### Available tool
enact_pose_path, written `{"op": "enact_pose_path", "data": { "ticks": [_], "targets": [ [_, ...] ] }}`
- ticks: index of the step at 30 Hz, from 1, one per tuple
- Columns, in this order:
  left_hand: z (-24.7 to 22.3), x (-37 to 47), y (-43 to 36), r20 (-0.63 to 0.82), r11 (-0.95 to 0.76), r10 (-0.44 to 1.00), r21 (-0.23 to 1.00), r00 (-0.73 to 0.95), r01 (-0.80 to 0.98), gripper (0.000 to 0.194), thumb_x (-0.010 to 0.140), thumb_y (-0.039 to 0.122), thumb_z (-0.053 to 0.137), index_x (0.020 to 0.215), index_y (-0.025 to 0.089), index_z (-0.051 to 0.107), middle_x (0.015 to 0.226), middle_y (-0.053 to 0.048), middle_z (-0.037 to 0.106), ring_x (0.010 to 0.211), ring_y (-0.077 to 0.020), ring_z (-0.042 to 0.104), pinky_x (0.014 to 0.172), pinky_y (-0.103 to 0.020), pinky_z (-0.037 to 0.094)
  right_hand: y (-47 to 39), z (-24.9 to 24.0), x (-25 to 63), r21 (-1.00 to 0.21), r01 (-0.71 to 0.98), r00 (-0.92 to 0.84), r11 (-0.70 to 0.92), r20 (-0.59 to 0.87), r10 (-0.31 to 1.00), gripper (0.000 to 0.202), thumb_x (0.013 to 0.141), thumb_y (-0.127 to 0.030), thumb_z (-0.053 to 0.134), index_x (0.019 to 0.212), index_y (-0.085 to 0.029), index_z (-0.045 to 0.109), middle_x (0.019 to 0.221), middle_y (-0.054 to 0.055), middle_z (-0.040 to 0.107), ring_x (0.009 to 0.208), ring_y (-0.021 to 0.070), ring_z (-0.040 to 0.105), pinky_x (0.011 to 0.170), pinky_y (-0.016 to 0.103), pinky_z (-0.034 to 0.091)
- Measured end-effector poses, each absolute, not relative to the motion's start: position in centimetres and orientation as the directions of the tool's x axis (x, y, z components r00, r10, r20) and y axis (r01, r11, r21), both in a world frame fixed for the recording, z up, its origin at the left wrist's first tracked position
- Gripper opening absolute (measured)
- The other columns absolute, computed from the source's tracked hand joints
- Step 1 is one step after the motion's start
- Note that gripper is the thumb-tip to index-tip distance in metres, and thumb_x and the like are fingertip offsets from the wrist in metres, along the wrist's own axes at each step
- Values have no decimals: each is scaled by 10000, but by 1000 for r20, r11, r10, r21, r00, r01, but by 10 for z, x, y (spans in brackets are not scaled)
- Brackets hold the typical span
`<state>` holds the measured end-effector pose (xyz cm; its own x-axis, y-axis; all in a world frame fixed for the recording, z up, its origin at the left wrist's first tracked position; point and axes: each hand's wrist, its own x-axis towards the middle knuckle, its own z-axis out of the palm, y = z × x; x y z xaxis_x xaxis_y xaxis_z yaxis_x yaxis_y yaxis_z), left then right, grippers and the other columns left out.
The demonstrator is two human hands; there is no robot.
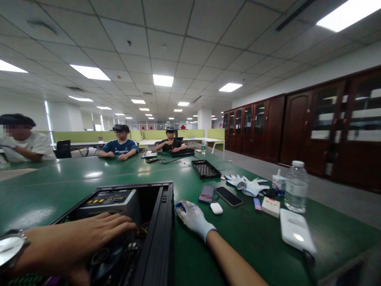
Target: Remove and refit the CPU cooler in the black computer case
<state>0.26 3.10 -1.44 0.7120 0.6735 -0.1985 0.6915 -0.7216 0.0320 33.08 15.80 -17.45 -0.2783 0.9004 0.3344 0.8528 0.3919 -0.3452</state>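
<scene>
Black case (166, 198) sitting open on green counter (190, 258). Left hand (92, 234) reaching over case, thumb spreading wide from fingers, maybe for steadying. Gloved right hand (193, 218) resting beside case, fingers curling; can't tell if holding anything.

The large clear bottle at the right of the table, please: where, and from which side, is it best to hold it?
I would wrap the fingers around its upright body, below the shoulder, coming from the right. That side looks open, while a small carton and flat box crowd its left.
</scene>
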Motion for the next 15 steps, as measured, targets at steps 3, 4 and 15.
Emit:
{"op": "enact_pose_path", "data": {
  "ticks": [3,4,15],
  "targets": [
    [-11,10,18,-279,-656,727,-13,627,755,959,619,528,902,1494,263,613,1571,-162,569,1433,-488,514,1201,-635,415,158,-175,329,-347,849,-290,398,324,901,389,1012,-298,534,1365,-215,673,1343,145,719,1259,289,674,1083,383,485],
    [-12,12,15,-272,-651,734,-21,623,758,915,619,493,893,1469,274,638,1552,-152,590,1417,-486,531,1195,-643,417,158,-176,330,-335,849,-305,410,324,896,387,1007,-280,537,1360,-206,679,1367,152,706,1270,298,668,1090,393,483],
    [-25,-34,4,44,-732,682,50,730,680,938,525,602,937,1405,405,680,1576,-102,574,1344,-482,603,1101,-534,546,177,-179,353,-419,733,-305,536,501,810,355,992,-289,550,1277,-198,740,1303,164,734,1261,294,661,1115,413,484]
  ]
}}
